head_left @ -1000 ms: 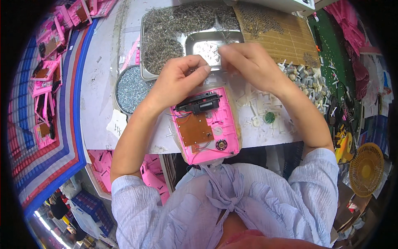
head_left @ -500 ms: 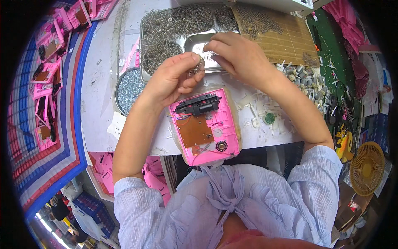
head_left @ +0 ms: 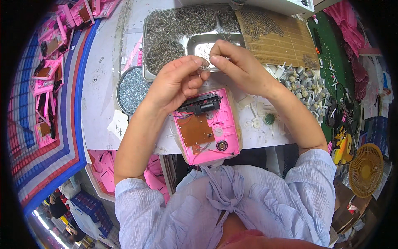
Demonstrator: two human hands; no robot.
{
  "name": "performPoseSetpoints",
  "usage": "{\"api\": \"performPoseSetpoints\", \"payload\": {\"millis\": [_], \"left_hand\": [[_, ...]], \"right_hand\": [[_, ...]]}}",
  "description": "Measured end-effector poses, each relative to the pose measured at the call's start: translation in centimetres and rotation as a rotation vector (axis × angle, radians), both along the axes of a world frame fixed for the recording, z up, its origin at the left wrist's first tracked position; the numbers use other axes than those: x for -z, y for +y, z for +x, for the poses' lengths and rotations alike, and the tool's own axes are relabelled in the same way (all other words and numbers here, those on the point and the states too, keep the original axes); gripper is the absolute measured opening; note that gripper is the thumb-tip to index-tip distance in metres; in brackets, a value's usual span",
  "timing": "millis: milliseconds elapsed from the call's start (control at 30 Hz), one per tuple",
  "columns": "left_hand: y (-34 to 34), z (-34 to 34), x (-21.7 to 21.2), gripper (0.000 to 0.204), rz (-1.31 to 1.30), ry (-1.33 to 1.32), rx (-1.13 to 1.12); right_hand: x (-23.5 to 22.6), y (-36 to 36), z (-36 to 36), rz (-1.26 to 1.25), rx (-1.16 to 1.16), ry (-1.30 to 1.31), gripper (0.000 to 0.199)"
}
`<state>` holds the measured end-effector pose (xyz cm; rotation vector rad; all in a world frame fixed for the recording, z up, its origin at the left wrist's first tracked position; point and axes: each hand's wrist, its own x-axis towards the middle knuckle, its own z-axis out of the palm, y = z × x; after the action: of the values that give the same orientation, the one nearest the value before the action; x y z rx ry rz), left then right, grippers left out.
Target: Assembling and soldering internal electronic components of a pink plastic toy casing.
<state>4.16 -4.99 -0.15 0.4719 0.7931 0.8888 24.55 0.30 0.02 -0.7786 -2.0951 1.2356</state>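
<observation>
My left hand and my right hand meet fingertip to fingertip above a pink plastic casing, pinching a tiny metal part between them. The part is too small to identify. The casing lies open side up at the table's near edge, showing a brown circuit board, a black module and a small round speaker. Just beyond my hands a metal tray holds heaps of small metal springs.
A round bowl of screws stands left of my left hand. A bamboo mat lies at the back right, with small white parts beside it. Pink casings are piled at the left and below the table. A small fan sits at the right.
Both hands rose from the casing toward the tray and came together; now they pinch a small part between their fingertips. The casing stayed put.
</observation>
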Motion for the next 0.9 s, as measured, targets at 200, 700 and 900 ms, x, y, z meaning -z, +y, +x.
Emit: {"api": "performPoseSetpoints", "payload": {"millis": [200,700,900], "left_hand": [[0.6,-0.5,1.2,0.016,-0.049,-0.174,0.06],[1.1,2.2,0.4,0.021,0.595,0.631,-0.161],[0.8,1.9,-0.2,0.017,0.41,0.469,-0.078]], "right_hand": [[1.0,1.1,0.8,0.55,0.048,0.066,0.015],[-0.3,1.1,0.9,-0.475,0.055,0.188,0.012],[0.8,1.1,1.0,-0.084,0.108,0.186,0.012]]}}
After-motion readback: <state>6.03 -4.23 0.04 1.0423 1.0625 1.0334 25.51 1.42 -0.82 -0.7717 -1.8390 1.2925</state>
